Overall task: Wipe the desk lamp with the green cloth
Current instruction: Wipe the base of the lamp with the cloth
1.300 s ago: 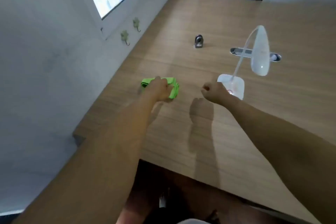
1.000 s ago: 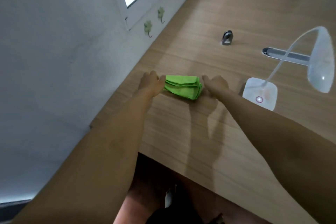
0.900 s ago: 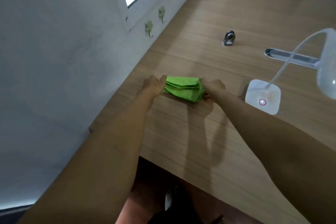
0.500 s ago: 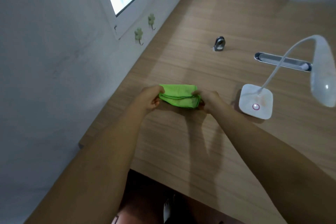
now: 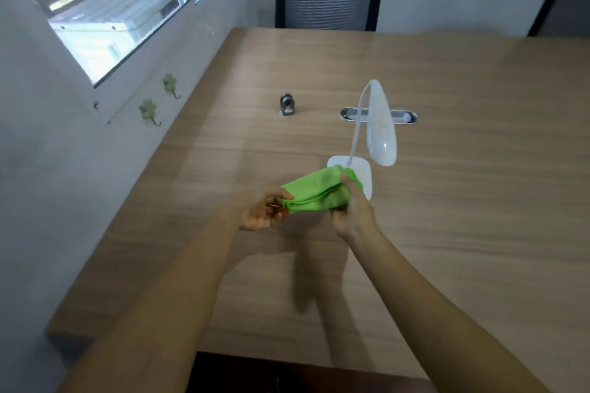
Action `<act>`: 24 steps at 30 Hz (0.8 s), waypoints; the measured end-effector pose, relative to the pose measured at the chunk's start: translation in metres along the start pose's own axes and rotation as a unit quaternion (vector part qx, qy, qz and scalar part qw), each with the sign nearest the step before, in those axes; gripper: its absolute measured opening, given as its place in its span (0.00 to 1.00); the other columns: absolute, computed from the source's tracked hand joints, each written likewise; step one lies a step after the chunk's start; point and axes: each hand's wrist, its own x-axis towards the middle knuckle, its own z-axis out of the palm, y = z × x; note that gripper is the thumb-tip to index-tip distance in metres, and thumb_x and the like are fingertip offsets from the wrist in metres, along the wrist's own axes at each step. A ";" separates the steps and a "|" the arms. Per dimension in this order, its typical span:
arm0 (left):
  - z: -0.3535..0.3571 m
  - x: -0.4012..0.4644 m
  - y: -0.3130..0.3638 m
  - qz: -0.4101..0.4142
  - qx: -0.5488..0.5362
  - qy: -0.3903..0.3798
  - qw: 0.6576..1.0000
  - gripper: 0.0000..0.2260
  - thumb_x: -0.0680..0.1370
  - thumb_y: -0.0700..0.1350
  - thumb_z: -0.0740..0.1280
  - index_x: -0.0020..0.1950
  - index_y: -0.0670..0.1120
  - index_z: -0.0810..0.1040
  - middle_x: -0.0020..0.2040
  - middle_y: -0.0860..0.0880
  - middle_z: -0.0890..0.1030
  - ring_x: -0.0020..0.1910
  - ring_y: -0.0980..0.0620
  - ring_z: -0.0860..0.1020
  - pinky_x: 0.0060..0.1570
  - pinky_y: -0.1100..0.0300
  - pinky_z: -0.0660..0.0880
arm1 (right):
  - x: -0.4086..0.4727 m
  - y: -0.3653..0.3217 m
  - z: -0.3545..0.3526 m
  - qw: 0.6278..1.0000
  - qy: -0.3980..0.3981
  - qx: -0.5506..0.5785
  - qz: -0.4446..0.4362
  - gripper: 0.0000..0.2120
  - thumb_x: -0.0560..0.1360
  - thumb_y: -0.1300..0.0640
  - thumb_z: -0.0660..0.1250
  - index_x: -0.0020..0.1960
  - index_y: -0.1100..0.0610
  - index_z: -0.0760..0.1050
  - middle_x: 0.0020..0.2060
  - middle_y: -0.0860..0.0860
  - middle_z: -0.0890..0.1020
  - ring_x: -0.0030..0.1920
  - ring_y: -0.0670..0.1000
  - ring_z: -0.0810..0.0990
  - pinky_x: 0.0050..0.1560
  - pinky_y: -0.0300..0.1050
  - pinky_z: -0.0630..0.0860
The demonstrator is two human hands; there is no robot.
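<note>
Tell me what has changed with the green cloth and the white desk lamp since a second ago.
The folded green microfibre cloth has left the wooden table: the left hand and right hand each took an end and lifted it. The white gooseneck desk lamp stands untouched.

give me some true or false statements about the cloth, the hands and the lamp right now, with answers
1. Both hands hold the green cloth. True: left hand, right hand.
2. The cloth lies flat on the desk. False: it is lifted above the desk.
3. The desk lamp stands upright on its base. True.
4. The lamp is black. False: it is white.
5. The cloth is wiping the lamp head. False: it is below the head, near the base.
</note>
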 end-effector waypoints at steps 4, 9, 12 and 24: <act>0.051 0.010 -0.001 0.002 0.055 -0.059 0.997 0.03 0.74 0.41 0.69 0.42 0.42 0.78 0.27 0.50 0.80 0.24 0.56 0.78 0.27 0.68 0.77 | -0.006 -0.020 -0.026 0.999 -0.023 0.037 -0.006 0.22 0.77 0.64 0.60 0.70 0.58 0.65 0.63 0.59 0.75 0.50 0.55 0.79 0.42 0.48 0.81; 0.077 0.021 0.006 0.018 0.174 -0.123 0.977 0.04 0.74 0.45 0.70 0.46 0.45 0.81 0.34 0.51 0.81 0.32 0.56 0.80 0.33 0.66 0.75 | -0.014 -0.065 -0.046 0.974 0.067 -0.175 -0.125 0.23 0.72 0.70 0.60 0.66 0.58 0.65 0.52 0.57 0.80 0.54 0.59 0.79 0.51 0.53 0.78; 0.064 0.033 0.019 0.128 0.327 0.001 0.936 0.24 0.63 0.52 0.79 0.55 0.43 0.81 0.45 0.47 0.80 0.42 0.51 0.77 0.42 0.59 0.72 | -0.016 -0.100 -0.057 0.893 0.129 -0.370 -0.220 0.20 0.73 0.66 0.60 0.63 0.60 0.62 0.38 0.48 0.74 0.47 0.55 0.76 0.47 0.47 0.73; 0.043 0.108 0.056 0.353 0.713 0.049 0.604 0.54 0.61 0.79 0.56 0.78 0.46 0.60 0.78 0.43 0.62 0.77 0.44 0.60 0.75 0.48 0.56 | 0.052 -0.097 -0.059 0.434 -0.088 -0.761 -0.473 0.19 0.59 0.67 0.60 0.47 0.59 0.81 0.42 0.58 0.86 0.38 0.62 0.80 0.41 0.45 0.68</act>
